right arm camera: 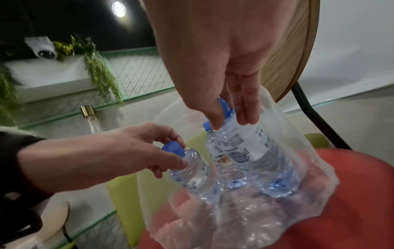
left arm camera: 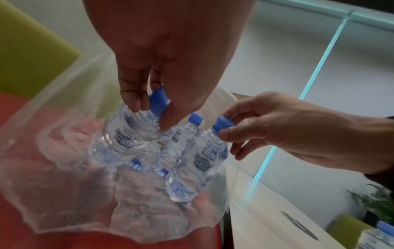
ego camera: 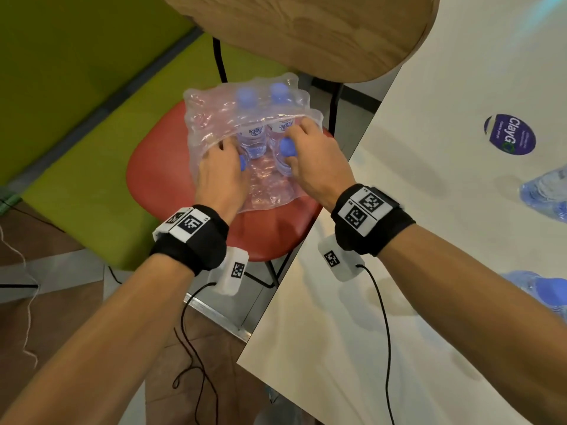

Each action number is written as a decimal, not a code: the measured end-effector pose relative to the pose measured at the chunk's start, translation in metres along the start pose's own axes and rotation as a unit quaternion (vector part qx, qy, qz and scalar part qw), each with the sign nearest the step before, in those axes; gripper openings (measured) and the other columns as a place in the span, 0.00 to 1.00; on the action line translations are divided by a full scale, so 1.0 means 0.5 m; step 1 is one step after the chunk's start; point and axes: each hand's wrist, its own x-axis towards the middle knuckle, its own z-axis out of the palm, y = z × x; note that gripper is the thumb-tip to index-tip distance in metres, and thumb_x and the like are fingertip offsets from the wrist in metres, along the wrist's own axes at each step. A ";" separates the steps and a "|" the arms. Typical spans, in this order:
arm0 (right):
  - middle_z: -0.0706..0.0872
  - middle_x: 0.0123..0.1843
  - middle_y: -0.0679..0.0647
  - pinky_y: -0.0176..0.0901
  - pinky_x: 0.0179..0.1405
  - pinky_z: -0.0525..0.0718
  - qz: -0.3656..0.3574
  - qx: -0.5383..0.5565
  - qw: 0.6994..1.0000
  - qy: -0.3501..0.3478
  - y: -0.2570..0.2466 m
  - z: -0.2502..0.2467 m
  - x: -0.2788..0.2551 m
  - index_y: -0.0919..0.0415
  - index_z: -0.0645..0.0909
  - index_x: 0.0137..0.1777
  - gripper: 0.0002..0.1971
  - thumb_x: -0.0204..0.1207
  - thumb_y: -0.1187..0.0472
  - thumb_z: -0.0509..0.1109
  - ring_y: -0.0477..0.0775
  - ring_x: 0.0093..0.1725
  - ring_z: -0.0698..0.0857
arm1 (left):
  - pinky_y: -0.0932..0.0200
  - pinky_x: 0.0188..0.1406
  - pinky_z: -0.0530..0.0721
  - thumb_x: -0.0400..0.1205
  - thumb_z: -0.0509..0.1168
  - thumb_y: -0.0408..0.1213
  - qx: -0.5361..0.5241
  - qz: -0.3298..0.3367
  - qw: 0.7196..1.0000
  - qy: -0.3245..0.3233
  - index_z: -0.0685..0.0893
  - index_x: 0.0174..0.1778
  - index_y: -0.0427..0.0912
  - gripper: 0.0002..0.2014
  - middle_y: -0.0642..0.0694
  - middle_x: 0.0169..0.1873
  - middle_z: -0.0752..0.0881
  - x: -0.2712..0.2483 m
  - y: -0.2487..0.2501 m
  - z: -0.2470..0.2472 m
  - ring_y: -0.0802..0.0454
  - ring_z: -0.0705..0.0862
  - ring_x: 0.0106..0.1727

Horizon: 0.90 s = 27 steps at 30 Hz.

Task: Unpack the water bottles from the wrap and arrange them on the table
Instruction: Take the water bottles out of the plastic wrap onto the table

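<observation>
A torn clear plastic wrap (ego camera: 214,118) lies open on a red chair seat (ego camera: 159,179) and holds several small water bottles with blue caps. My left hand (ego camera: 228,165) grips the neck of the near left bottle (left arm camera: 125,134) just under its cap (left arm camera: 158,101). My right hand (ego camera: 299,148) grips the near right bottle (right arm camera: 249,151) at its cap (right arm camera: 226,107). Both held bottles are tilted and still inside the wrap. Two more bottles (ego camera: 254,136) stand at the back of the wrap. The white table (ego camera: 429,210) is to the right.
Bottles (ego camera: 546,191) stand at the table's right edge, with another (ego camera: 540,289) nearer me. A round blue sticker (ego camera: 510,134) is on the table. The wooden chair back (ego camera: 306,32) rises behind the wrap. A green bench (ego camera: 76,179) lies left; cables hang from my wrists.
</observation>
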 end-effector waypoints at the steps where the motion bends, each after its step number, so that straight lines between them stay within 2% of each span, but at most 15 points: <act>1: 0.77 0.65 0.58 0.55 0.51 0.83 0.014 0.005 1.000 0.001 -0.002 -0.001 0.000 0.63 0.79 0.64 0.17 0.76 0.65 0.70 0.64 0.55 0.83 | 0.44 0.49 0.78 0.77 0.64 0.27 0.006 0.007 1.000 0.000 0.79 0.59 0.34 0.14 0.32 0.55 0.81 -0.002 0.001 -0.008 0.31 0.81 0.55; 3: 0.78 0.65 0.58 0.55 0.54 0.83 0.040 0.023 0.999 0.008 -0.004 -0.007 0.001 0.63 0.79 0.63 0.17 0.76 0.59 0.72 0.65 0.55 0.84 | 0.43 0.50 0.79 0.75 0.65 0.26 0.022 0.041 0.999 -0.002 0.81 0.58 0.35 0.14 0.32 0.56 0.79 -0.002 0.000 -0.025 0.31 0.81 0.55; 5: 0.79 0.65 0.57 0.51 0.56 0.81 0.054 0.036 0.998 0.018 -0.006 -0.015 0.003 0.61 0.81 0.63 0.19 0.76 0.53 0.73 0.64 0.55 0.84 | 0.44 0.47 0.81 0.74 0.66 0.25 0.022 0.080 0.997 -0.003 0.83 0.55 0.37 0.14 0.33 0.54 0.79 0.004 -0.006 -0.043 0.33 0.82 0.52; 8: 0.83 0.61 0.58 0.45 0.49 0.76 0.065 0.032 0.997 0.028 -0.008 -0.018 -0.005 0.62 0.83 0.58 0.19 0.75 0.49 0.74 0.62 0.54 0.84 | 0.48 0.43 0.80 0.72 0.67 0.22 0.020 0.126 0.992 -0.017 0.86 0.53 0.40 0.16 0.38 0.50 0.83 0.007 -0.006 -0.059 0.37 0.84 0.52; 10: 0.84 0.57 0.58 0.45 0.46 0.74 0.071 0.025 0.997 0.027 -0.010 -0.012 -0.014 0.62 0.82 0.54 0.19 0.74 0.47 0.74 0.62 0.53 0.83 | 0.46 0.43 0.83 0.71 0.66 0.20 0.012 0.164 0.986 -0.042 0.88 0.50 0.41 0.17 0.42 0.48 0.85 0.000 -0.001 -0.059 0.38 0.85 0.50; 12: 0.84 0.57 0.57 0.43 0.45 0.70 0.073 0.030 0.996 0.032 -0.008 -0.005 -0.020 0.62 0.81 0.54 0.19 0.74 0.46 0.74 0.60 0.53 0.82 | 0.43 0.43 0.84 0.71 0.65 0.19 0.000 0.183 0.982 -0.051 0.88 0.52 0.42 0.19 0.44 0.48 0.86 -0.007 0.000 -0.053 0.37 0.85 0.48; 15: 0.84 0.55 0.56 0.41 0.44 0.69 0.077 0.048 0.995 0.037 0.004 -0.001 -0.022 0.60 0.81 0.54 0.19 0.74 0.45 0.74 0.57 0.52 0.81 | 0.44 0.50 0.82 0.70 0.68 0.21 -0.001 0.163 0.986 -0.033 0.86 0.60 0.43 0.23 0.45 0.54 0.87 -0.016 -0.004 -0.046 0.36 0.84 0.54; 18: 0.83 0.55 0.53 0.40 0.44 0.71 0.075 0.078 0.993 0.034 0.021 0.011 -0.026 0.59 0.79 0.55 0.20 0.74 0.43 0.72 0.54 0.51 0.81 | 0.49 0.61 0.77 0.71 0.70 0.27 -0.029 0.125 0.992 -0.015 0.83 0.67 0.43 0.26 0.44 0.60 0.86 -0.033 -0.011 -0.035 0.39 0.82 0.62; 21: 0.81 0.65 0.52 0.48 0.55 0.81 0.072 0.124 0.990 0.016 0.034 0.033 -0.036 0.56 0.77 0.66 0.27 0.71 0.42 0.73 0.55 0.59 0.82 | 0.51 0.69 0.75 0.74 0.69 0.32 -0.099 0.066 0.993 -0.017 0.74 0.75 0.44 0.30 0.45 0.67 0.82 -0.056 -0.019 -0.013 0.42 0.78 0.68; 23: 0.77 0.70 0.52 0.52 0.60 0.83 0.075 0.143 0.987 0.008 0.036 0.044 -0.044 0.54 0.73 0.71 0.33 0.68 0.41 0.73 0.56 0.63 0.81 | 0.53 0.72 0.73 0.75 0.70 0.33 -0.161 0.028 0.986 -0.020 0.68 0.79 0.43 0.35 0.45 0.73 0.77 -0.074 -0.020 0.001 0.45 0.75 0.73; 26: 0.74 0.74 0.51 0.54 0.61 0.84 0.091 0.173 0.981 -0.002 0.037 0.050 -0.052 0.53 0.70 0.74 0.38 0.65 0.42 0.75 0.57 0.66 0.82 | 0.66 0.72 0.65 0.75 0.74 0.37 -0.207 -0.022 0.978 -0.017 0.59 0.83 0.43 0.43 0.46 0.79 0.69 -0.090 -0.019 0.021 0.49 0.69 0.78; 27: 0.74 0.73 0.52 0.54 0.60 0.84 0.097 0.183 0.978 -0.007 0.038 0.050 -0.053 0.53 0.70 0.74 0.38 0.64 0.44 0.77 0.57 0.65 0.82 | 0.67 0.72 0.64 0.74 0.75 0.39 -0.217 -0.039 0.975 -0.021 0.58 0.84 0.42 0.45 0.45 0.80 0.68 -0.091 -0.019 0.030 0.49 0.68 0.79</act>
